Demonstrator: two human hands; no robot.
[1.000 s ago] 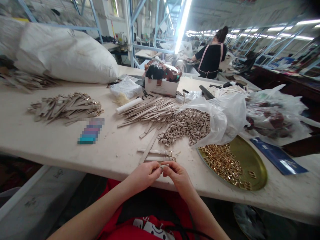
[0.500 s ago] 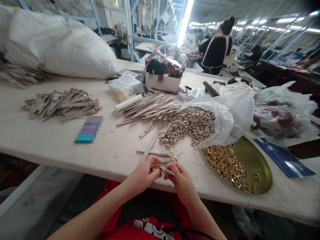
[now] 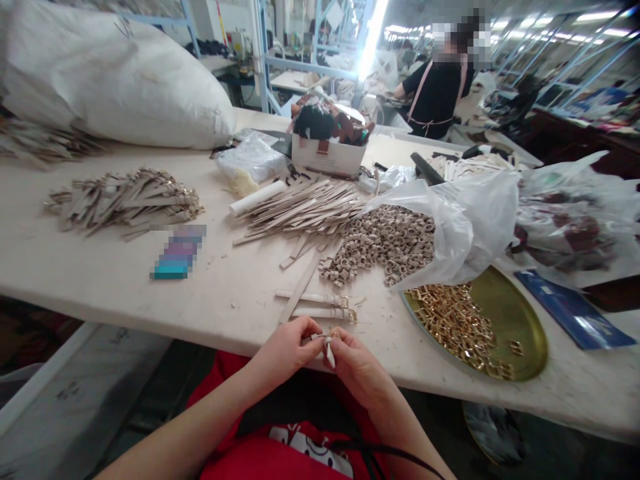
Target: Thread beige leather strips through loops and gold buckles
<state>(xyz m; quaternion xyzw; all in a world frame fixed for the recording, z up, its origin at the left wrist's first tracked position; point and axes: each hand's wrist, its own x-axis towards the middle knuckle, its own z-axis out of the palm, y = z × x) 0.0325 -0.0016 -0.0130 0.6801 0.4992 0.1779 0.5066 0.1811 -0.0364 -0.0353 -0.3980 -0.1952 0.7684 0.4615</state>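
Pinching one beige strap (image 3: 329,350) in both hands (image 3: 290,345) | two buckled straps (image 3: 314,299) just beyond | one tray (image 3: 527,320), many gold buckles (image 3: 460,320)

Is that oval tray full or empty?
The oval tray is partly filled: gold buckles cover its left, while its upper right is bare.

The held piece (image 3: 330,353), loose straps (image 3: 306,212) and rings (image 3: 387,239) are beige, the buckles (image 3: 463,327) gold, the tray (image 3: 523,320) olive, the sack (image 3: 120,80) white, the clothing (image 3: 245,460) red with a white print.

Head-worn view, looking forward and down, worktable (image 3: 215,293) close below
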